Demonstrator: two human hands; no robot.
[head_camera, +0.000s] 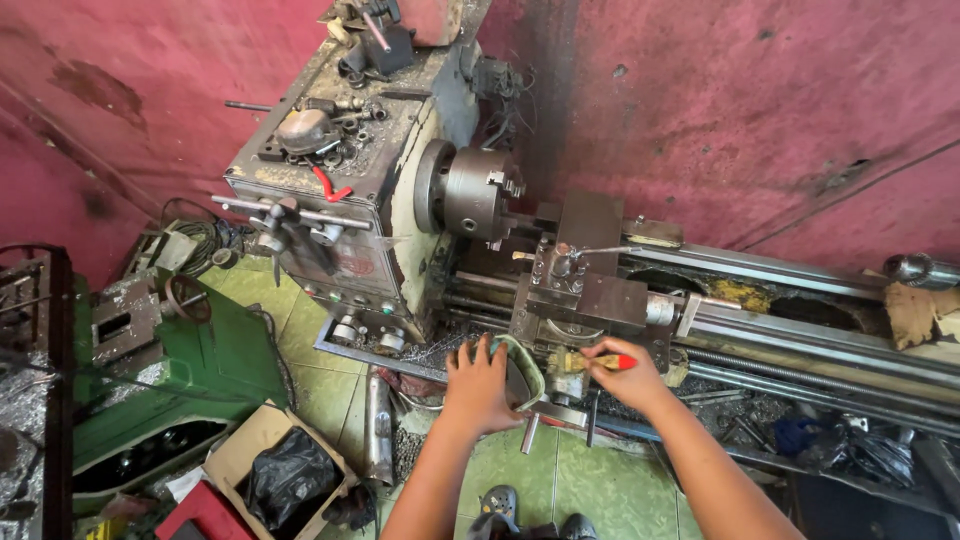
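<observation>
Right hand (628, 378) pinches a red-handled brush (585, 361), bristles at the carriage handwheel (528, 375). Just beside it, left hand (478, 385) lies flat, fingers spread, on the wheel's rim (swarf everywhere). Above both: tool post (560, 265), then chuck (478, 193).

Open brown cardboard box (262, 440) lower left

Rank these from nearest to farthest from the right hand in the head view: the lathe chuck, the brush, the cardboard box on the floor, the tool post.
1. Brush: held in the right hand, bristles pointing left.
2. Tool post: on the carriage, just above the hand.
3. Lathe chuck: higher up and to the left, on the headstock.
4. Cardboard box: far left on the floor, holding a black bag.
</observation>
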